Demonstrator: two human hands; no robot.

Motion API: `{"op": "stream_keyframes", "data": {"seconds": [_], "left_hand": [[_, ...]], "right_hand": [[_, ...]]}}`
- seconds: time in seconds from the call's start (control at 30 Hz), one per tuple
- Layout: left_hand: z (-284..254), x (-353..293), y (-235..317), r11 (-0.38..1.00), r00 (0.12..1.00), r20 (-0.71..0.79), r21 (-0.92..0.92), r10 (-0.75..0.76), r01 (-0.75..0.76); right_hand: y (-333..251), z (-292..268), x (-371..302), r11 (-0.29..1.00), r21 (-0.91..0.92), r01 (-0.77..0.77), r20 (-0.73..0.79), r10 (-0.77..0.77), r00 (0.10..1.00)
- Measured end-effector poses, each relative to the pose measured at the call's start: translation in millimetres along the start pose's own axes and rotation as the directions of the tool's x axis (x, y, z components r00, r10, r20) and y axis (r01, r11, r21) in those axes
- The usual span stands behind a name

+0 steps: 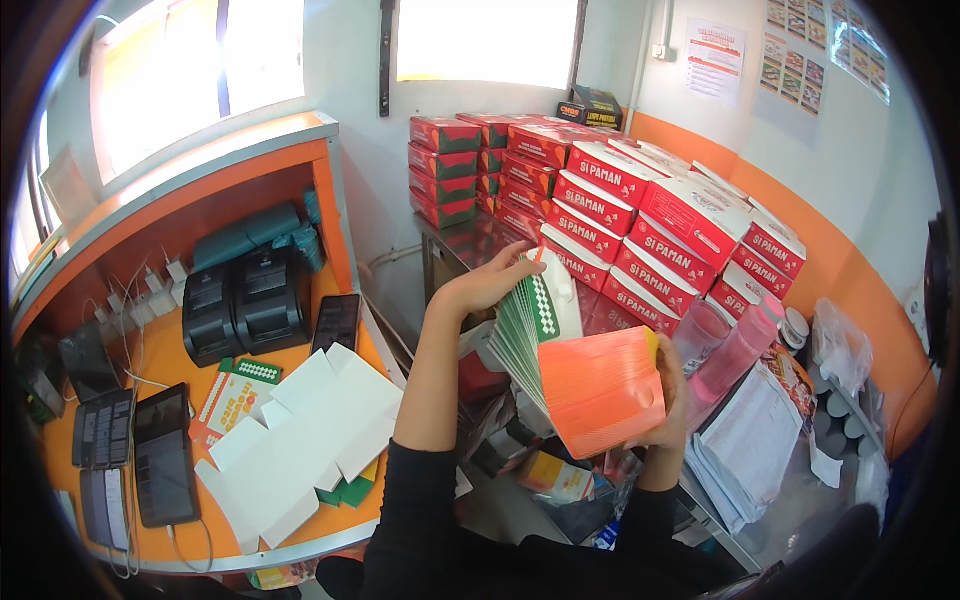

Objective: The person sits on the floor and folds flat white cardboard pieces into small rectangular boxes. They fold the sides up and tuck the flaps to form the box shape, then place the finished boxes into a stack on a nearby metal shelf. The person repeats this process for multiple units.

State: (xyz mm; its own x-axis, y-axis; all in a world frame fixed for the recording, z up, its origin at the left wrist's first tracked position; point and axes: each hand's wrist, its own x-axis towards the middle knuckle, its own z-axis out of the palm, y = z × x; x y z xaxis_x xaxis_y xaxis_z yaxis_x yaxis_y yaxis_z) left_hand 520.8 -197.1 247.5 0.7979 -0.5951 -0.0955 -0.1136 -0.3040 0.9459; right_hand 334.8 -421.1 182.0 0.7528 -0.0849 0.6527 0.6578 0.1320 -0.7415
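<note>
A fanned stack of flat folding cartons (601,391), orange on one part and green and white on another, is held up in front of me between both hands. My left hand (497,279) grips its upper green and white edges, thumb and fingers closed. Around the orange side at the right, my right hand (673,396) is wrapped, with its fingers partly hidden behind the stack. Unfolded white cartons (305,430) lie on the orange desk (345,545) at the left, next to a green and white printed carton piece (238,395).
Black charging docks (245,312), phones (163,455) and cables share the desk. Stacked red and white boxes (640,235) fill the back table. At the right are a pink bottle (738,350), a clear cup (697,335) and papers (745,440). Assorted packages (555,478) lie below my hands.
</note>
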Motion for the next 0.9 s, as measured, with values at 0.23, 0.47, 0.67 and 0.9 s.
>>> {"op": "stream_keyframes", "data": {"seconds": [0.23, 0.47, 0.67, 0.9], "left_hand": [[0.2, -1.2, -61.5, 0.706, 0.92, 0.06, -0.661, 0.387, -0.254], [24.3, -15.5, -87.2, 0.7, 0.943, 0.105, -0.697, 0.314, -0.156], [35.7, -20.4, -82.0, 0.657, 0.951, 0.137, -0.749, 0.276, -0.083], [49.1, -31.8, -62.6, 0.734, 0.972, 0.065, -0.667, 0.225, -0.126]], "right_hand": [[79.3, -57.9, -43.1, 0.839, 0.539, -0.072, -0.07, 0.13, 0.989], [86.0, -55.2, -37.4, 0.658, 0.752, 0.041, -0.132, 0.089, 0.987], [70.0, -37.2, -35.7, 0.65, 0.76, -0.002, -0.215, 0.253, 0.943], [41.9, -21.5, -38.2, 0.636, 0.765, -0.105, -0.158, 0.343, 0.926]]}}
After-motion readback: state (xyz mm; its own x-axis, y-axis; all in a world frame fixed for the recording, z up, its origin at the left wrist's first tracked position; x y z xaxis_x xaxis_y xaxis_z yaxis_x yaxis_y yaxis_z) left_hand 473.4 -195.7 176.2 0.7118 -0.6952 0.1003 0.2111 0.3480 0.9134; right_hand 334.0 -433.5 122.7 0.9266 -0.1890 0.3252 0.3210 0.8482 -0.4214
